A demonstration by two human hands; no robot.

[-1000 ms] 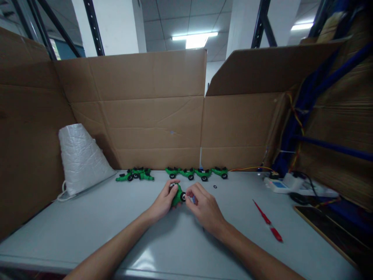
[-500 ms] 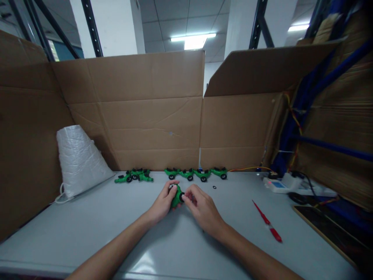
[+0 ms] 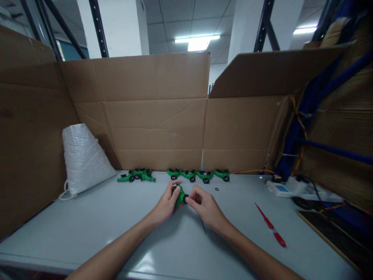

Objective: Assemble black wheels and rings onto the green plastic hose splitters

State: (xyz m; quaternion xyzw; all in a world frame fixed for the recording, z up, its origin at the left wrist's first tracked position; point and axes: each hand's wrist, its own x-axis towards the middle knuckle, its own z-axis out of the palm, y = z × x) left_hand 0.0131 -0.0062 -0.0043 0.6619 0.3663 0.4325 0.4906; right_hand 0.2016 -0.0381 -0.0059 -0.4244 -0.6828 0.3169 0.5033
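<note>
A small green toy vehicle [image 3: 181,196] with black parts is held above the table by my left hand [image 3: 166,202], its fingers and thumb closed around the body. At its right end, the thumb and fingertips of my right hand [image 3: 206,206] pinch a black round part [image 3: 185,199] that looks like a wheel. Below my right palm a thin dark pointed rod [image 3: 203,226] sticks out; its upper end is hidden by the hand. Beyond the hands lies a small black ring [image 3: 217,189] on the table.
Green toy vehicles [image 3: 206,177] stand in a row at the back, with more in a cluster [image 3: 136,175] to the left. A red-handled tool [image 3: 271,225] lies right. A white bag [image 3: 84,159], power strip [image 3: 279,188] and dark panel [image 3: 326,229] border the grey table [image 3: 87,233].
The whole view has shifted slightly, so things appear a little further right. The toy stays in my left hand with my right fingers at its end; the thin rod below my right hand now shows more.
</note>
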